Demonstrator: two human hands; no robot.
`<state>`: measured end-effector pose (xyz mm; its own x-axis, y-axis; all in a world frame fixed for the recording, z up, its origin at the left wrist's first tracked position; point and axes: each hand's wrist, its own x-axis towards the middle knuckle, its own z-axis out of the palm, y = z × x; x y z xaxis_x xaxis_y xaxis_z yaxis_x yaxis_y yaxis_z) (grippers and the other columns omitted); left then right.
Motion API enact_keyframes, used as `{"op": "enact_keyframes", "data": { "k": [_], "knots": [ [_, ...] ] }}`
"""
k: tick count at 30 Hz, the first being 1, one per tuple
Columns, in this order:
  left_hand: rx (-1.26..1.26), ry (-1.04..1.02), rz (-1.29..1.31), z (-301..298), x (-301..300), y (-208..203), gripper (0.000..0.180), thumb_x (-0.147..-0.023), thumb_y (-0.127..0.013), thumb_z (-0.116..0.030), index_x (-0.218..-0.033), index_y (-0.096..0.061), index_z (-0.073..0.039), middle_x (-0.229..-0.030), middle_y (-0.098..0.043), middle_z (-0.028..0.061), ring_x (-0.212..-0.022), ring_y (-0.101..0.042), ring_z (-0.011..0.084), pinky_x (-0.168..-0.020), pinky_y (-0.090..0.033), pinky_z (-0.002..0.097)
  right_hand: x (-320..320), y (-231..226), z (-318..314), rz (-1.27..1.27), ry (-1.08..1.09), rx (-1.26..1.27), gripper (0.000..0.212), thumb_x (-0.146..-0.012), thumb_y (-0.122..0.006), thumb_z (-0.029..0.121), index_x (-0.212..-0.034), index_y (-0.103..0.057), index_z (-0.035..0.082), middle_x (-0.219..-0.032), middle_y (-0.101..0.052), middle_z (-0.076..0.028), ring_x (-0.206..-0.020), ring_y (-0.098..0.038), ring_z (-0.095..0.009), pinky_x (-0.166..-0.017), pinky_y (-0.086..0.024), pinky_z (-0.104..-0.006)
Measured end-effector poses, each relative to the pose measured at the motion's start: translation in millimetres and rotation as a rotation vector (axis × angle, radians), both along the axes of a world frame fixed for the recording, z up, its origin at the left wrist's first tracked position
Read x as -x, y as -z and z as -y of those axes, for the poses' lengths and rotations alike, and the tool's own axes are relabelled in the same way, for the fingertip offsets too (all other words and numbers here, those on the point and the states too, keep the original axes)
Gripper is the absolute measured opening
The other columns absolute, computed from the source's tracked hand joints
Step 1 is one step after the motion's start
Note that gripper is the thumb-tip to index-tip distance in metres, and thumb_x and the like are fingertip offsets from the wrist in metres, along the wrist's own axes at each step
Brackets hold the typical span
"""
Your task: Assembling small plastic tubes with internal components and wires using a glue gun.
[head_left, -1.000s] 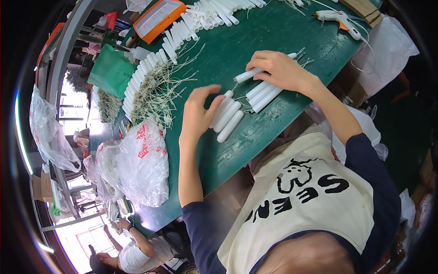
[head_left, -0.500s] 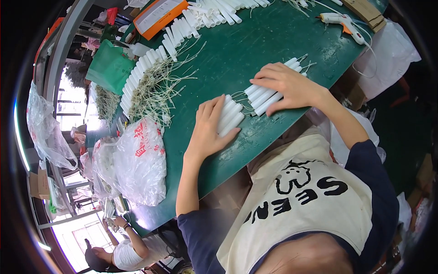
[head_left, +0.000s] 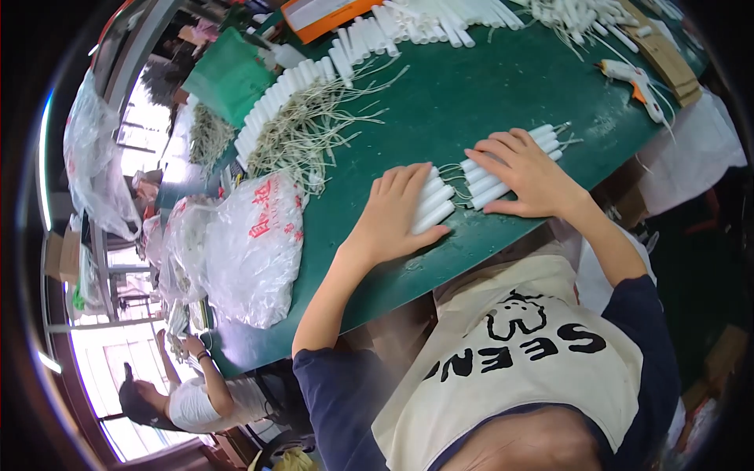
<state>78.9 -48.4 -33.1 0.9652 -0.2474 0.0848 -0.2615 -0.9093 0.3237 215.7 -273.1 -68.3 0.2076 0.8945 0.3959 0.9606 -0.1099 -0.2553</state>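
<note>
My left hand (head_left: 397,213) lies flat, fingers spread, on a short row of white tubes (head_left: 434,206) near the front edge of the green table (head_left: 479,86). My right hand (head_left: 525,171) presses flat on a second row of white tubes (head_left: 485,185) just to the right, their thin wire ends sticking out at both ends. The two rows sit side by side, tangled wires between them. Neither hand grips anything.
A long curved row of white tubes with wires (head_left: 290,102) runs along the table's far left. More tubes (head_left: 424,20) lie at the back by an orange box (head_left: 318,12). A glue gun (head_left: 632,78) rests at right. White plastic bags (head_left: 251,247) sit at left. Another person (head_left: 192,396) sits lower left.
Both hands have slid the tube rows to the right and closer together, then flattened on top of them. The scattered tubes are now lined up in two neat rows.
</note>
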Motion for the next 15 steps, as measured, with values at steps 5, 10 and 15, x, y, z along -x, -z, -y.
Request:
{"op": "enact_keyframes", "data": {
  "k": [5,10,15],
  "knots": [
    [0.019,-0.128,0.264,-41,-17,-13,0.056,-0.075,-0.069,-0.032,-0.119,-0.049,-0.002,-0.117,-0.053,0.0173,-0.111,-0.048,0.0348,-0.094,-0.037,0.0426,1,-10,1,0.017,0.014,-0.004,0.078,-0.064,-0.072,0.046,-0.125,-0.048,0.004,-0.116,-0.048,-0.014,-0.112,-0.042,-0.032,-0.099,-0.03,-0.046],
    [-0.107,-0.929,0.531,-173,-46,-29,0.042,-0.086,-0.056,-0.036,-0.107,-0.06,0.0,-0.101,-0.062,0.0203,-0.094,-0.059,0.0359,-0.081,-0.045,0.0415,-4,-28,9,0.017,0.025,-0.1,0.072,-0.068,-0.068,0.047,-0.123,-0.051,0.005,-0.111,-0.051,-0.014,-0.104,-0.046,-0.032,-0.095,-0.034,-0.0459],
    [-0.147,-1.269,0.341,-288,-65,-24,0.055,-0.081,-0.051,-0.048,-0.108,-0.062,0.0,-0.099,-0.062,0.0265,-0.098,-0.059,0.0394,-0.086,-0.045,0.0428,-3,-32,15,0.013,0.039,-0.13,0.066,-0.07,-0.067,0.04,-0.123,-0.051,0.003,-0.102,-0.056,-0.013,-0.094,-0.05,-0.031,-0.09,-0.038,-0.0422]
  ]
}}
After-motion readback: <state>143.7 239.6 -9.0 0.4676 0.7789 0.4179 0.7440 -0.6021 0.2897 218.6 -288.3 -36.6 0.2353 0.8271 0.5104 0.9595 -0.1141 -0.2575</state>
